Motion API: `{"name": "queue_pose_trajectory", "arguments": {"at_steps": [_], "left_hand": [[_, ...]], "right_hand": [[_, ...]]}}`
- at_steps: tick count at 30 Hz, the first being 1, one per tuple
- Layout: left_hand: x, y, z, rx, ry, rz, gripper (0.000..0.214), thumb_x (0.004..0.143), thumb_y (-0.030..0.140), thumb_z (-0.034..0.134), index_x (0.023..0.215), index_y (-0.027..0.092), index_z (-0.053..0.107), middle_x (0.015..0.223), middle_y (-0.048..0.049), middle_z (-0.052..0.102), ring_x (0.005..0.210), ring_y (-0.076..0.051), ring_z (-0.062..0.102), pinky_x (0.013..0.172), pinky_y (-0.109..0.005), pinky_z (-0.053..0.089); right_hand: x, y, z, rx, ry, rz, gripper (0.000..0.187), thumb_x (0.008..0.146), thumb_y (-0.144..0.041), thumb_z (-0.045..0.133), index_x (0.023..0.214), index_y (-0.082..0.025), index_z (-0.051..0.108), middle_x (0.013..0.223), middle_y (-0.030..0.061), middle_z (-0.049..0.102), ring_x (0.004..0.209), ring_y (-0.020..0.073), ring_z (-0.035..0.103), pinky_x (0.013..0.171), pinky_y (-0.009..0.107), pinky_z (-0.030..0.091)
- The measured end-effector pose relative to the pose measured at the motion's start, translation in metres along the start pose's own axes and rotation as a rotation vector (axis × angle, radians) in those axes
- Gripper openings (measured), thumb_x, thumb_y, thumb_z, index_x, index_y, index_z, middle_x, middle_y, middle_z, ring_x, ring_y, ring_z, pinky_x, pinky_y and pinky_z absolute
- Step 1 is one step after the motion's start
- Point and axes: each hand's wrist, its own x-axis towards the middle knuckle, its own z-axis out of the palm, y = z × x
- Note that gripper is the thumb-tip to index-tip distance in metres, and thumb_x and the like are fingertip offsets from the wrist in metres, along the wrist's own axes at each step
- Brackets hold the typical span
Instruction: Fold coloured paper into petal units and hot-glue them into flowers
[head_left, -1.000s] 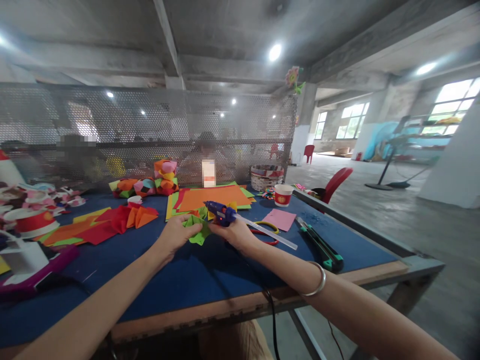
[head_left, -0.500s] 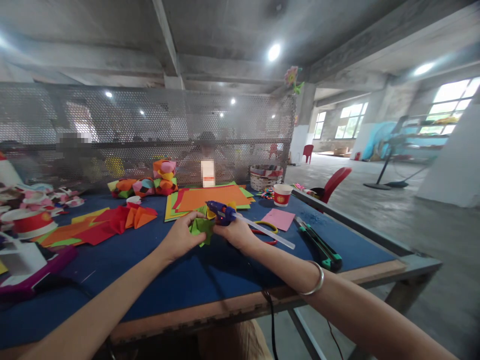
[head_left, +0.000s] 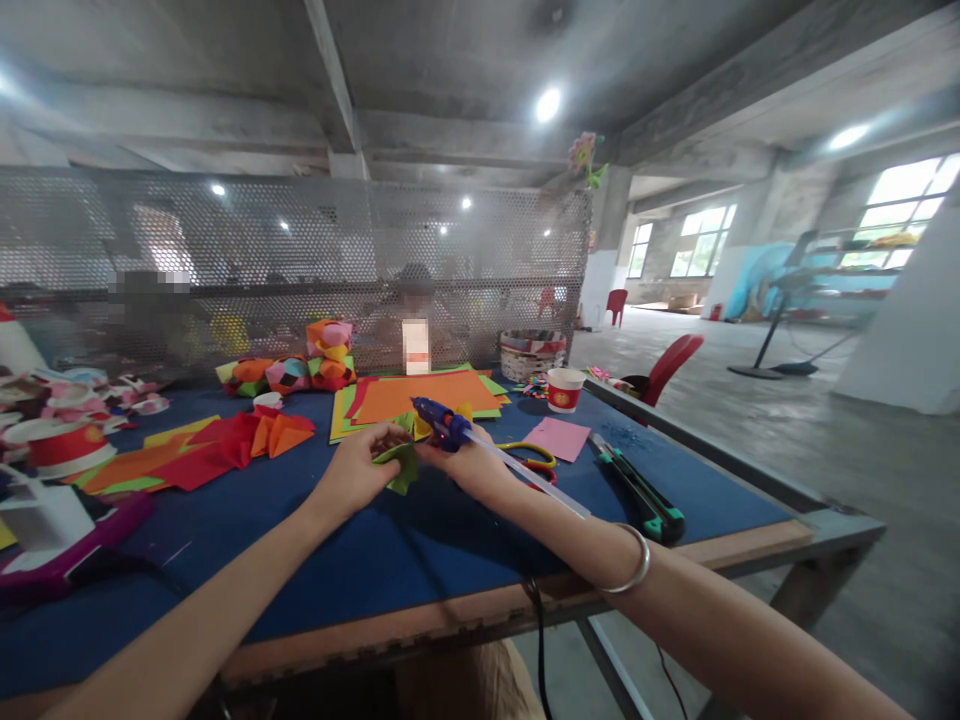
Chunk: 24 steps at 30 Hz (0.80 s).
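Between the fingers of my left hand is a folded piece of green paper, its lower end hanging free. My right hand is closed round a blue glue gun, which has a long clear glue stick poking out of its back. The gun's tip points left, just above the green paper. Yellow paper shows beside the gun, partly covered by it. Beyond both hands lies a stack of coloured sheets, orange paper on top. Scissors with yellow and red handles rest behind my right wrist.
At right lie a green-and-black utility knife and a pink paper square, near a paper cup and a woven basket. Folded red paper and paper balls are at left. Mesh stands behind; a person sits beyond it.
The green paper has turned in my left fingers and now hangs lower and narrower. The glue gun has tilted, its glue stick's back end dropping towards my forearm.
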Motion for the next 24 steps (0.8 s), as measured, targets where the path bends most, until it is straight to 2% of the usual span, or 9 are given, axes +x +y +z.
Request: {"name": "queue_pose_trajectory", "arguments": {"at_steps": [5,7,10,13,16,20,24], "left_hand": [[0.001,0.003,-0.004,-0.074,0.088,-0.053,0.03,0.059,0.027,0.073,0.087,0.018,0.069,0.091,-0.0084,0.077,0.093,-0.027,0.073,0.091,-0.039,0.055],[0.001,0.004,-0.004,-0.113,0.101,-0.056,0.031,0.059,0.029,0.075,0.087,0.018,0.068,0.092,-0.0089,0.078,0.096,-0.028,0.073,0.093,-0.04,0.055],[-0.001,0.005,-0.001,-0.141,0.102,-0.025,0.033,0.06,0.031,0.076,0.088,0.018,0.067,0.092,-0.0085,0.077,0.096,-0.027,0.073,0.093,-0.039,0.055],[-0.002,0.004,0.004,-0.128,0.106,0.043,0.032,0.063,0.034,0.075,0.089,0.019,0.067,0.091,-0.0075,0.077,0.092,-0.025,0.073,0.091,-0.038,0.057],[-0.004,0.003,0.006,-0.082,0.108,0.093,0.031,0.069,0.036,0.073,0.093,0.018,0.067,0.093,-0.0082,0.076,0.092,-0.024,0.072,0.088,-0.037,0.057],[-0.009,0.009,0.005,0.045,0.056,0.164,0.036,0.072,0.035,0.071,0.104,0.017,0.066,0.103,-0.0112,0.076,0.099,-0.026,0.071,0.086,-0.037,0.056],[-0.013,0.014,0.003,0.177,0.033,0.239,0.035,0.075,0.031,0.066,0.107,0.017,0.066,0.107,-0.0115,0.075,0.095,-0.025,0.071,0.086,-0.037,0.054]], "right_hand": [[-0.001,0.0,0.0,0.044,-0.063,0.03,0.025,0.072,-0.04,0.075,0.084,-0.019,0.069,0.069,0.0007,0.063,0.066,0.0173,0.057,0.058,0.028,0.046],[-0.003,-0.002,0.001,0.087,-0.095,0.032,0.028,0.072,-0.037,0.076,0.093,-0.018,0.071,0.068,-0.0001,0.063,0.063,0.0159,0.055,0.055,0.027,0.044],[-0.006,-0.005,0.003,0.228,-0.17,0.087,0.05,0.067,-0.036,0.08,0.112,-0.017,0.069,0.069,-0.0027,0.062,0.054,0.011,0.049,0.049,0.024,0.041],[-0.006,-0.007,0.004,0.341,-0.223,0.122,0.064,0.06,-0.037,0.084,0.118,-0.019,0.065,0.07,-0.0048,0.06,0.049,0.0075,0.042,0.044,0.022,0.038],[-0.004,-0.004,0.004,0.349,-0.221,0.118,0.052,0.06,-0.036,0.081,0.106,-0.019,0.066,0.068,-0.0046,0.059,0.049,0.0075,0.041,0.045,0.022,0.039],[0.0,0.002,0.002,0.175,-0.115,0.081,0.025,0.063,-0.031,0.073,0.084,-0.018,0.066,0.068,-0.0014,0.061,0.057,0.012,0.049,0.053,0.026,0.043],[0.001,0.005,0.0,0.007,-0.016,-0.006,0.019,0.063,-0.026,0.069,0.081,-0.02,0.065,0.075,0.0012,0.067,0.069,0.0175,0.058,0.062,0.029,0.047]]}}
